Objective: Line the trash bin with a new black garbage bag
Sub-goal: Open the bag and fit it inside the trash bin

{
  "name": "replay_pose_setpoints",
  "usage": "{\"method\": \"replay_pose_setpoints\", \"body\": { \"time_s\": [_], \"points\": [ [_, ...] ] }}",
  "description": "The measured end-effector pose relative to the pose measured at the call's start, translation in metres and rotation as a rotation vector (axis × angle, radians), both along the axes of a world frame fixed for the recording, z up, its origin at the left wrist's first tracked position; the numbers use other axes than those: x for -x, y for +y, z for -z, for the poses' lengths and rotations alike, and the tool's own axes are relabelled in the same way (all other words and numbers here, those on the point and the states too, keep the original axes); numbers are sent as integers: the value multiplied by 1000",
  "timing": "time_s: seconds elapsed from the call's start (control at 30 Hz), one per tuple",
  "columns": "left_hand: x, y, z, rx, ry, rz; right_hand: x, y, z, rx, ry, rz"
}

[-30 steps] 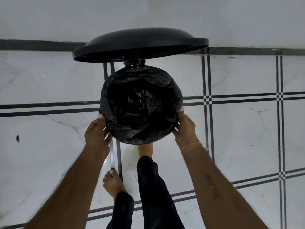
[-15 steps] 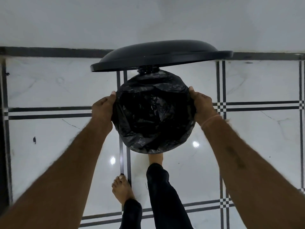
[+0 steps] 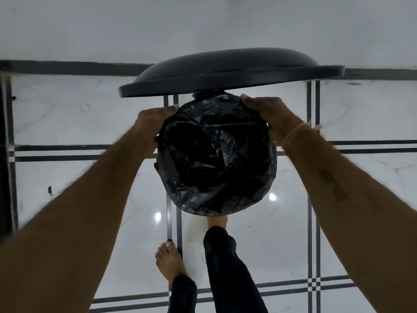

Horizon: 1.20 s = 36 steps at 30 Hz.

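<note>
Black, thin and slippery, the garbage bag [image 3: 216, 159] drapes over the trash bin's mouth, where I judge my left hand [image 3: 150, 125] and right hand [image 3: 269, 114], fingers grasping its folded edge, hold best.

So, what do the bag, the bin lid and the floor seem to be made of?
The garbage bag: thin black plastic film, glossy, judging by its fine crinkles and glints. The bin lid: probably moulded plastic, dark with a smooth, matte look; painted metal is possible. The floor: polished white veined tiles, marble or marble-look ceramic, mirroring lamp spots, with dark inlaid stripes.
</note>
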State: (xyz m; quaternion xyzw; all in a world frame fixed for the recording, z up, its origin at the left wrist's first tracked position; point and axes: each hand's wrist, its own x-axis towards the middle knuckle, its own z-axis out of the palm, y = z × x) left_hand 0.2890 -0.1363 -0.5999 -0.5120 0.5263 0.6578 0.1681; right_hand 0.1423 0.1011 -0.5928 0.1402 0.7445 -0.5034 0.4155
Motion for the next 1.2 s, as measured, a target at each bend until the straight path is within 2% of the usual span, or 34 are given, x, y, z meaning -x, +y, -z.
{"method": "replay_pose_setpoints", "body": {
  "time_s": [0.1,0.23,0.3,0.37,0.43,0.53,0.67,0.8,1.0,1.13,1.2],
  "points": [
    [6,-11,15,-98,-63,49,13,-6,10,-22,-145,-4],
    [9,-13,28,-216,-104,92,22,0,25,-47,-360,-171],
    [4,-11,27,-184,-53,7,18,9,27,-76,-343,-168],
    [-9,-10,20,-169,26,-74,10,24,21,-70,-294,-28],
    [-29,-8,13,-180,51,-44,-4,46,12,-35,-294,14],
    [-60,-2,10,-202,60,-17,-24,71,12,-29,-347,54],
    [-64,1,15,-230,19,-165,-24,62,26,-21,-404,199],
    [-61,8,23,-179,-25,-258,-28,56,36,-31,-346,299],
    [-87,29,2,-152,82,-231,-72,81,7,31,-308,334],
    [-91,34,3,-164,56,-350,-69,70,3,-21,-305,361],
    [-89,39,6,-140,9,-434,-68,64,5,-23,-264,449]
  ]
}}
